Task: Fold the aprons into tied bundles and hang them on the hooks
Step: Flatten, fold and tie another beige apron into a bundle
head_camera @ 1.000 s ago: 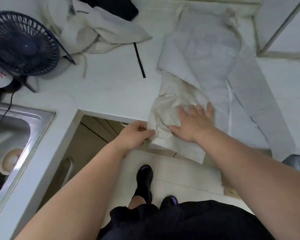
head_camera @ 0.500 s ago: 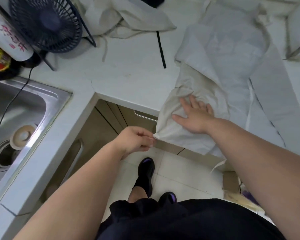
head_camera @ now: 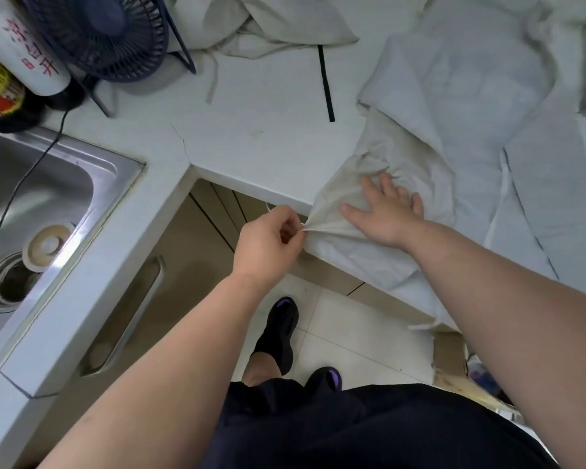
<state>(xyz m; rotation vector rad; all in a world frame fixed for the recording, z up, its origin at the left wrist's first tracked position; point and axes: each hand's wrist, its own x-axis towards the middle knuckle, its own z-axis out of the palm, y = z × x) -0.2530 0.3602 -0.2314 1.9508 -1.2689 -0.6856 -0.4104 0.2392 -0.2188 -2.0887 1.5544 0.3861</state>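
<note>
Apron (head_camera: 471, 79) top cut off | left hand (head_camera: 268, 242) pinches corner | right hand (head_camera: 386, 211) flat, pressing

Left hand (head_camera: 268, 243) pinches the apron (head_camera: 471, 89) corner just off the table (head_camera: 268, 137) edge, frame centre. Right hand (head_camera: 388, 211) lies flat on the cloth at its 3 o'clock, fingers spread. Apron runs out toward 1 o'clock, near end hanging over the edge. Second apron (head_camera: 268, 25) crumpled at 12, fan (head_camera: 99, 32) at 11, sink (head_camera: 38, 184) at 9.
</note>
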